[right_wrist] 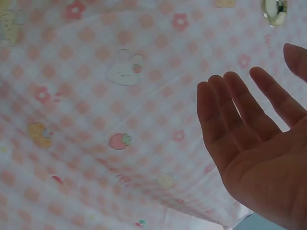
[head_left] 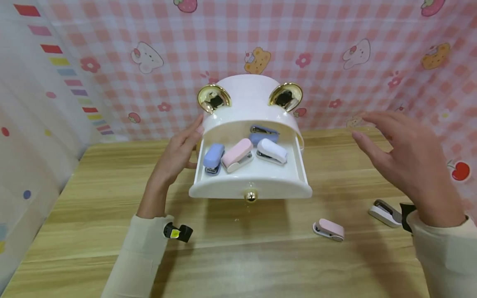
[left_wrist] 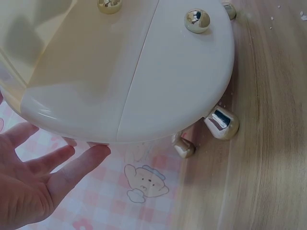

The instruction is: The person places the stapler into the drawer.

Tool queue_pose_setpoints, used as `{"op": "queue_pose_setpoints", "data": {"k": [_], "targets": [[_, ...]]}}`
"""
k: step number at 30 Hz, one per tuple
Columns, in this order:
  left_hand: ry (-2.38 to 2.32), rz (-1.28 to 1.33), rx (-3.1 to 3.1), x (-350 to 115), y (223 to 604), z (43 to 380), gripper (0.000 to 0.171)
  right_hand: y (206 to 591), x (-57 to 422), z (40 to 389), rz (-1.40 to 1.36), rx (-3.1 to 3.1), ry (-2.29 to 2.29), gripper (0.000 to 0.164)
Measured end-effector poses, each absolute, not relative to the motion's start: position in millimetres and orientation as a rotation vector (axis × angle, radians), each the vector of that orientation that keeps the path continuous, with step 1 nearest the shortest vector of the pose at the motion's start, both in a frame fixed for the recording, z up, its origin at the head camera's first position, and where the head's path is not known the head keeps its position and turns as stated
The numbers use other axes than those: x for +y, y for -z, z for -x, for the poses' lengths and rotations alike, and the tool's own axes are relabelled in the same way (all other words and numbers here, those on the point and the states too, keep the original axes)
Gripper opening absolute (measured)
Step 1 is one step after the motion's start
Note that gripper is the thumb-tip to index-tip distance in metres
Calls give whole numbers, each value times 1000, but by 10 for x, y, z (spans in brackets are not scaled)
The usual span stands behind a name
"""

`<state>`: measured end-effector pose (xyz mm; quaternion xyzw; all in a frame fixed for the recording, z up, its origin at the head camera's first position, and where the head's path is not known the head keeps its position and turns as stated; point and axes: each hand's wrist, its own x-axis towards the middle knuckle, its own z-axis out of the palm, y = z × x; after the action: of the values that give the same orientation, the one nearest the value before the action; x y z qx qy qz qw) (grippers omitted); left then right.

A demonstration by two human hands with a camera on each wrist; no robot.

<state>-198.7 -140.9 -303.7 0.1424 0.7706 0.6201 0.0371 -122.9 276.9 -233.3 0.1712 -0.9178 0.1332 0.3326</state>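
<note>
A white storage box (head_left: 249, 97) with gold ear-like knobs stands on the table, its upper drawer (head_left: 223, 188) pulled out. Inside lie a blue stapler (head_left: 214, 155), a pink stapler (head_left: 237, 152), a white stapler (head_left: 272, 151) and another blue stapler (head_left: 263, 135) farther back. My left hand (head_left: 178, 150) rests along the box's left side, fingers extended; in the left wrist view its fingertips (left_wrist: 100, 150) are right at the box's edge. Off to the right, my right hand (head_left: 413, 159) is raised above the table, fingers relaxed and holding nothing.
On the wooden table (head_left: 112, 215), a pink stapler (head_left: 329, 230) lies right of the drawer front. A grey and white stapler (head_left: 386, 213) lies farther right, partly hidden by the right wrist's camera strap. Behind the box hangs a pink checked cloth (head_left: 208, 37).
</note>
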Motion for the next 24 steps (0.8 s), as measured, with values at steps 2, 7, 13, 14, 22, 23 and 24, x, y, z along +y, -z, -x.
{"op": "queue_pose_setpoints", "data": {"k": [2,7,13,14,22,23,24], "targets": [[-1901,-434,2364,-1408,3040,1985,58,2404,2860,1203,-412,-2409,-322,41],[-1892,-430,2374,-1405,3044,1985,59,2670,3085,1131,-386,-2423,-269,43],[-1903,-436,2362,-1404,3022,1989,59,3012,3311,1068,-311,-2536,-246,45],[-1904,-434,2359,-1403,3018,1989,59,3060,3340,1059,-280,-2570,-252,46],[-1896,-400,2370,-1435,3007,1950,58,3425,3511,1040,-275,-2663,-150,53],[-1895,-398,2373,-1441,3008,1946,58,3461,3530,1042,-291,-2656,-142,53],[-1894,-395,2377,-1447,3010,1943,58,3490,3543,1043,-300,-2656,-144,54]]}}
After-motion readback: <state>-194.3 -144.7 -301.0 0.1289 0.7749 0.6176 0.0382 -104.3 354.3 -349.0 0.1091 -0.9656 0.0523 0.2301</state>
